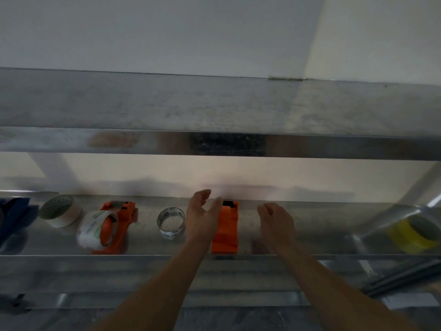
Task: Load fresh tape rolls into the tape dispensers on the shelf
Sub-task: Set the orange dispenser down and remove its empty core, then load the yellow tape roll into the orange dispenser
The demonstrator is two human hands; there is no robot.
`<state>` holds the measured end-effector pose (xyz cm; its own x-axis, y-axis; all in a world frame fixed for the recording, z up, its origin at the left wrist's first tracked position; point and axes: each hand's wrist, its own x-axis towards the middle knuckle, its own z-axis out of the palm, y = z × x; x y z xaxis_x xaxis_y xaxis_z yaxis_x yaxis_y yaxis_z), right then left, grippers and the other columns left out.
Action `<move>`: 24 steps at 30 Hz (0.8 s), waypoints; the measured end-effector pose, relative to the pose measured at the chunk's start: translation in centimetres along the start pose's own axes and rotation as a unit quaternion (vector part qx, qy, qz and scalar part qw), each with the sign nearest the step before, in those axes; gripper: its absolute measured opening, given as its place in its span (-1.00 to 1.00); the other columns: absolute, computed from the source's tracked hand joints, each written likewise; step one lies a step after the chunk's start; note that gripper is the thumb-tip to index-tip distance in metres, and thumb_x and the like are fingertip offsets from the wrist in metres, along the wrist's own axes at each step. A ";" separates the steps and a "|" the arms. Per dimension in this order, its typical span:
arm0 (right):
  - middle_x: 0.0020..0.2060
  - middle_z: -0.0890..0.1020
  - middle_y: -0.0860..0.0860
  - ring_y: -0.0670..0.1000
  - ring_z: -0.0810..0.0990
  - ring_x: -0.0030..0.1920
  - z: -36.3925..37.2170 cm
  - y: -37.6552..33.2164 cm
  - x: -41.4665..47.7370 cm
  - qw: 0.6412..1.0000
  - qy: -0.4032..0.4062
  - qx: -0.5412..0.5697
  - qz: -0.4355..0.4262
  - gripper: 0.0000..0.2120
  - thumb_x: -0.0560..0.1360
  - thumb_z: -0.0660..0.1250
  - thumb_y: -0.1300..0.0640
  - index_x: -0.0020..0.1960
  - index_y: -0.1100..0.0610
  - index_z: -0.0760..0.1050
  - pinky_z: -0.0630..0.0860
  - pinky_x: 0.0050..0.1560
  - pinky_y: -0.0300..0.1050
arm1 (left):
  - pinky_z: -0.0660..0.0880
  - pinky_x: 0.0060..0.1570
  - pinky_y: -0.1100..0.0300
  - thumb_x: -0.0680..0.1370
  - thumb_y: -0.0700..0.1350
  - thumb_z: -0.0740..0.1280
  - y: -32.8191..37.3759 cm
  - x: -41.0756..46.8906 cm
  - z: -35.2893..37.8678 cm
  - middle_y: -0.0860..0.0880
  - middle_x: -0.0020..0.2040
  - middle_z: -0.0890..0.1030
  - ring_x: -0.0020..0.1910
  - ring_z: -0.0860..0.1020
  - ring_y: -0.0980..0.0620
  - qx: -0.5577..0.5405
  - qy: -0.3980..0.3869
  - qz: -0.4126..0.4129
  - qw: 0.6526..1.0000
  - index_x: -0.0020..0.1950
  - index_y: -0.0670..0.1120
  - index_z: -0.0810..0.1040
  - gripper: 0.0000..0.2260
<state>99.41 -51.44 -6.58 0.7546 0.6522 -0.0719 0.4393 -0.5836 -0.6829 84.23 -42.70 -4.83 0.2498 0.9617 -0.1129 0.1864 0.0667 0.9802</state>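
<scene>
On the metal shelf (310,220) a white tape roll (60,211) lies at the left, then a loaded orange dispenser (124,211) and a clear tape roll (171,222) standing on its edge. The left hand (201,211) is spread and holds nothing, just beside the empty orange dispenser (226,232). The right hand (276,218), loosely curled and also empty, hovers on the other side, and a yellow tape roll (415,235) lies far right.

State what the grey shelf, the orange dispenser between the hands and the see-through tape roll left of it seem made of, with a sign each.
Grey shelf: likely galvanised steel; dull speckled sheen, reflective front edge. Orange dispenser: probably moulded plastic; even matte colour. See-through tape roll: clear plastic film, apparently; the shelf shows through it.
</scene>
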 end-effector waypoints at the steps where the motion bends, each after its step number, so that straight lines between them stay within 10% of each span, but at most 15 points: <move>1: -0.34 0.54 -0.02 0.04 0.51 -0.22 -0.1 -0.2 -0.1 1.000 0.009 0.011 0.003 -0.69 0.57 0.19 0.00 -0.33 0.04 0.37 0.30 -0.16 -0.10 | 0.44 0.18 0.06 0.54 0.06 0.36 0.4 -0.1 0.2 0.09 0.25 0.50 0.23 0.44 0.09 0.010 -0.002 0.016 1.000 0.28 0.06 0.46 -0.67; 11: -0.39 0.48 -0.05 -0.08 0.45 -0.32 -2.2 -0.6 -2.0 0.993 0.087 0.076 -0.029 -0.60 0.66 0.12 0.02 -0.29 0.13 0.46 0.30 -0.21 -0.15 | 0.33 -0.10 0.47 0.56 0.00 0.35 2.8 -1.3 2.4 0.12 0.24 0.48 0.01 0.47 0.26 0.039 -0.067 0.101 0.992 0.28 0.02 0.48 -0.70; 24: -0.32 0.58 0.05 0.04 0.54 -0.24 -7.0 2.7 -2.5 0.971 0.168 0.170 0.004 -0.60 0.65 0.13 -0.07 -0.24 0.12 0.50 0.50 -0.07 0.03 | 0.34 0.09 0.26 0.56 -0.01 0.36 3.8 -3.1 7.7 0.10 0.24 0.49 0.15 0.42 0.17 0.044 -0.144 0.101 0.983 0.23 0.04 0.49 -0.74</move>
<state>102.06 -58.02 -3.16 0.8988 0.4205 0.1234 0.2890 -0.3569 -0.8883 91.46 -47.49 -1.99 0.5463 0.8370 0.0300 0.1825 -0.1539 0.9711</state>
